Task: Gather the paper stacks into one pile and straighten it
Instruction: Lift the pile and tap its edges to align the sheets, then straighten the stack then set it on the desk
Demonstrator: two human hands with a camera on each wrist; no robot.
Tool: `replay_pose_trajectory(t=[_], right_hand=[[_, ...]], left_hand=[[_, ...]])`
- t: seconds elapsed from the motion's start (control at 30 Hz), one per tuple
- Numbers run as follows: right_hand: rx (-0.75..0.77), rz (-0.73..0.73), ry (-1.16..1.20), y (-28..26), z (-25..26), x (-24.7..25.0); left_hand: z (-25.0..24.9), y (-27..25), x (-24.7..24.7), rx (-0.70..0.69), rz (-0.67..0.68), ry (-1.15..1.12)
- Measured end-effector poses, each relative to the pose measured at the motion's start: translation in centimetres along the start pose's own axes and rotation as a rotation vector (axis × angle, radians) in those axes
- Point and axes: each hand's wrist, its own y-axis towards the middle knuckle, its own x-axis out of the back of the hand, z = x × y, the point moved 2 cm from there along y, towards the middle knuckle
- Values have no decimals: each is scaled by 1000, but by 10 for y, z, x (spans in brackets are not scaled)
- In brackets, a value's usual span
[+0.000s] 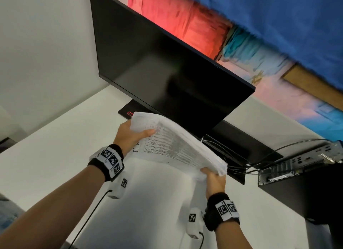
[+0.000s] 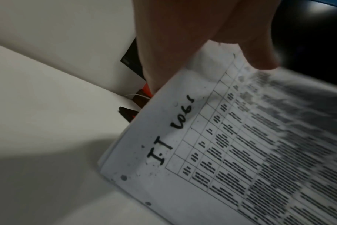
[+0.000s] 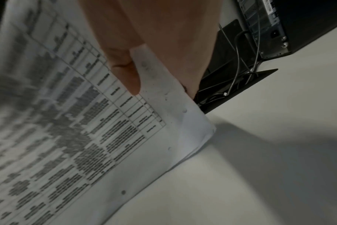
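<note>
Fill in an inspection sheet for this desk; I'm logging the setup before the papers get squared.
Surface: white desk, bare where visible.
Job's things: one paper stack, table-printed top sheet, held tilted above the desk.
Clutter: black computer case at right.
Hands: left hand and right hand each grip an end of the stack.
Cables: black cables behind the stack, toward the case.
Surroundings: dark monitor; white wall.

Office desk (image 1: 55,146) with monitor (image 1: 167,72), computer tower (image 1: 297,167), cables (image 1: 241,167).
</note>
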Motion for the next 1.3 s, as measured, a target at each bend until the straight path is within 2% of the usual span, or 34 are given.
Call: replay_pose_trajectory(t=[0.17,0.23,0.37,0.43,0.67,0.83,0.93,1.1,1.2,1.3], right_hand=[[46,-10,61,-6,11,8],[-2,-15,45,-3,3,8],[-50,-8,74,-2,-2,2],[-10,1,89,-7,7,3],[300,74,111,-22,28,16],[262,-42,169,-25,38,5],[282,-40,138,-21,42,3],[306,77,88,-22,40,11],[335,209,-106,-14,32,15],[351,198,-267,-7,31,14]], left_hand=[[-2,-5,5,-41,-81,-48],[2,-8,3,-20,-65,-1],[6,-11,-7,16,-62,-53],[3,-10,-8,-16,-107,-52],[-31,-3,-7,-128,-250,-51],[-35,8,-16,-132,-276,47],[-36,8,-17,-133,-291,29],[-24,8,-8,-112,-199,-4],[-10,10,-1,-52,-89,21],[5,6,1,-4,-4,64]])
